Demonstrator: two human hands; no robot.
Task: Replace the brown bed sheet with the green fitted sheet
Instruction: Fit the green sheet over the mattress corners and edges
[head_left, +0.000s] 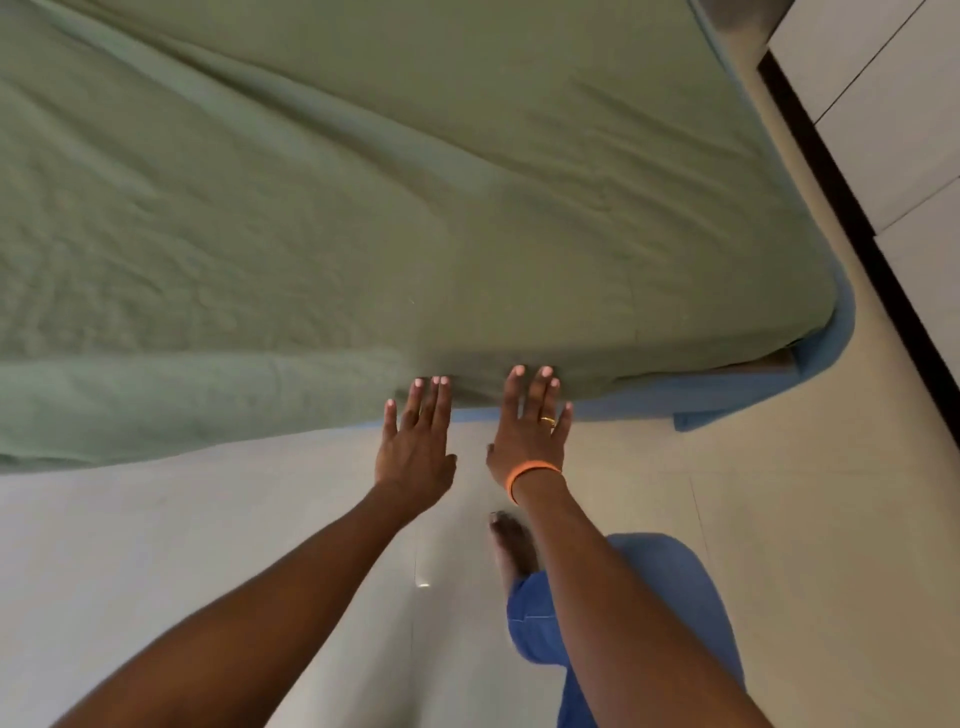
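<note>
The green fitted sheet (363, 208) covers the whole top of the mattress and fills the far and left part of the view, wrinkled in long creases that run toward the near right corner. Along the near edge it hangs down the side of the bed; on the left it drapes lower, and toward the right corner it is pulled in over the blue bed frame (727, 395), which shows as a band beneath the sheet and wraps round that corner. Both hands reach forward with fingers straight and slightly spread, holding nothing. The left hand (415, 447) has its fingertips (431, 383) at the near hanging edge of the sheet, and the right hand (530, 431), just beside it to the right, lays its fingertips on the same edge, close to where sheet meets frame. The right hand wears a gold ring (547, 421) and an orange wristband (532, 475). Below the arms lie the pale tiled floor (208, 519), a bare foot (511, 545) and blue trousers (670, 587). A dark strip (857, 218) runs along the floor at far right.
</note>
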